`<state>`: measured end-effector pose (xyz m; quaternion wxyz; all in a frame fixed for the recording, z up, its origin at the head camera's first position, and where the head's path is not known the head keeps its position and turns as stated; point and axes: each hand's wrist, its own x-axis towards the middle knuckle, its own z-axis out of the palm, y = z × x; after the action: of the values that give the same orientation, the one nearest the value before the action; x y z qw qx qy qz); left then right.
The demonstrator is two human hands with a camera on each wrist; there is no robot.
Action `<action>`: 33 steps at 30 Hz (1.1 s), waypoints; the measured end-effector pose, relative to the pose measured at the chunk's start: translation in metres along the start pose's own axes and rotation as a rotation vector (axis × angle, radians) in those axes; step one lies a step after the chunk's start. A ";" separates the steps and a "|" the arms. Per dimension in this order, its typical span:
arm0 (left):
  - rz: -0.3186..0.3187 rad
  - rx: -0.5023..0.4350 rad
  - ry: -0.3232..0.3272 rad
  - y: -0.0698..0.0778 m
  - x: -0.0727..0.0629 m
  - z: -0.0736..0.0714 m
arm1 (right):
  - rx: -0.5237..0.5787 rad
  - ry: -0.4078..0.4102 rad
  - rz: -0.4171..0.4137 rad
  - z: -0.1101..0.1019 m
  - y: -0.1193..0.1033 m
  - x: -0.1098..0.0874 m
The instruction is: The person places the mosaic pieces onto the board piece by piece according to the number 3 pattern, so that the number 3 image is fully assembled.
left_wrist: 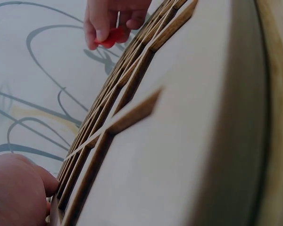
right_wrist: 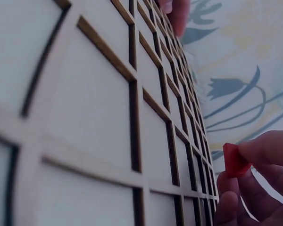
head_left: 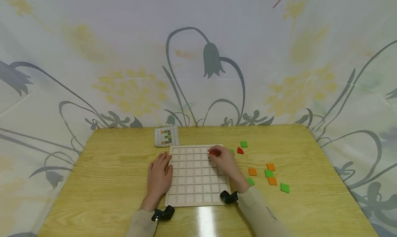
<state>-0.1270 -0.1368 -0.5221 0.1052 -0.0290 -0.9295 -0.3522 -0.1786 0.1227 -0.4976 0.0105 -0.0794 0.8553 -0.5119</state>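
Note:
A wooden grid board [head_left: 198, 204] with square cells lies on the table. Between thumb and fingers, my right hand [head_left: 224, 160] pinches a small red tile [right_wrist: 234, 161] over the board's far right corner. The tile shows a straight edge and a rounded side in the right wrist view. My left hand [head_left: 159, 176] rests with spread fingers along the board's left edge. Just right of the board lie another red quarter-round tile [head_left: 240, 150] and a green tile [head_left: 244, 144]; a second green tile [head_left: 232, 151] is partly hidden by the right hand.
A pattern card [head_left: 158, 138] printed with a coloured grid lies beyond the board's far left corner. Orange tiles [head_left: 252, 172] and green tiles [head_left: 285, 187] are scattered right of the board, some near the right forearm. A flowered cloth [head_left: 198, 92] hangs behind the table [head_left: 108, 175].

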 end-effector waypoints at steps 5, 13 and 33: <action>-0.002 0.004 -0.006 -0.001 0.000 0.000 | 0.027 0.001 0.008 0.006 0.000 0.006; 0.004 0.001 -0.004 0.000 -0.002 0.000 | 0.002 0.021 -0.009 0.012 0.002 0.013; 0.026 0.007 0.029 -0.002 -0.001 0.002 | -0.110 -0.089 -0.019 0.016 0.006 0.010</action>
<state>-0.1265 -0.1367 -0.5249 0.1233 -0.0358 -0.9286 -0.3480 -0.1881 0.1101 -0.5095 0.0390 -0.1107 0.8801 -0.4600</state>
